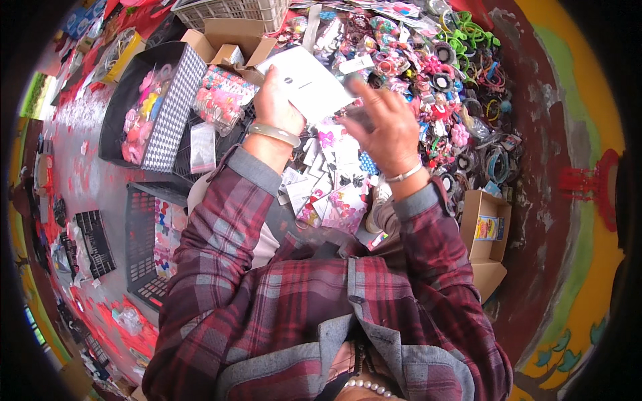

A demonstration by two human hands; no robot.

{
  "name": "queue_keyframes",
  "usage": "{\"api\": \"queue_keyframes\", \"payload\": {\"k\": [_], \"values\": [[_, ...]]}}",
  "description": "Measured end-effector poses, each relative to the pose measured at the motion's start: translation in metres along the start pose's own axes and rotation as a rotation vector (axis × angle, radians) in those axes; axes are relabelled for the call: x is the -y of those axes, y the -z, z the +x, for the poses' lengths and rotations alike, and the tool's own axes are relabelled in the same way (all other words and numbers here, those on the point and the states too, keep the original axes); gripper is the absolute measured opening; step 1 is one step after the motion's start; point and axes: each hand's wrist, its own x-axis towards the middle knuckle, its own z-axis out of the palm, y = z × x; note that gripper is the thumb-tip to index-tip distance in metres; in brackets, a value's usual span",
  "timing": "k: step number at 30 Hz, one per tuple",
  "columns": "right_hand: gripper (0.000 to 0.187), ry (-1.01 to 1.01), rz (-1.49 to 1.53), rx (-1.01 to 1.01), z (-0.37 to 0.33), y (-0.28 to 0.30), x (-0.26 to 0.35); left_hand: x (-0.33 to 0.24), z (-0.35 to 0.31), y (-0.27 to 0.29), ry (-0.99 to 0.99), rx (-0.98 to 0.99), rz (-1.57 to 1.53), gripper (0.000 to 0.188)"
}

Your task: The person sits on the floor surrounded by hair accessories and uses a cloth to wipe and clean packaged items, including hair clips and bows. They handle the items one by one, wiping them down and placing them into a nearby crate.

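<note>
My left hand [277,103] is closed on the edge of a white card [311,83] with a small dark dot and print, held up in front of me. Just right of the card, my right hand [388,127] has bent fingers, their tips smeared by motion. A dark blur lies by those fingertips; I cannot tell whether it is something held. Below both hands, a heap of white cards [319,184] and small clear packets [344,207] lies close to my lap, some with pink or black bows.
A large pile of colourful hair accessories [441,80] spreads to the right. On the left stand a houndstooth box [175,107], an open cardboard box [257,47] and a dark plastic crate [140,234]. A small cardboard box [498,247] sits beside my right arm.
</note>
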Motion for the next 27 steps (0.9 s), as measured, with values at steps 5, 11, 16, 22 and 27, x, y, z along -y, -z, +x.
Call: {"api": "queue_keyframes", "payload": {"k": [5,11,16,22,27], "values": [[0.034,0.114,-0.154,0.192,-0.008,-0.017,0.017,0.016,-0.001,0.004,0.042,-0.018,0.037,0.051],[0.016,-0.884,1.168,0.014,-0.010,-0.030,-0.029,0.007,-0.012,-0.019,-0.020,0.012,0.368,0.098],[0.024,-1.238,1.903,0.041,-0.018,-0.029,-0.042,0.012,-0.010,-0.016,0.046,0.115,0.307,0.080],[0.022,-1.204,1.874,0.234,-0.015,-0.024,-0.012,0.022,-0.011,-0.019,0.159,0.187,0.131,0.039],[0.025,-1.010,1.313,0.373,-0.014,0.001,-0.041,0.004,-0.007,-0.024,0.052,0.179,-0.006,0.032]]}}
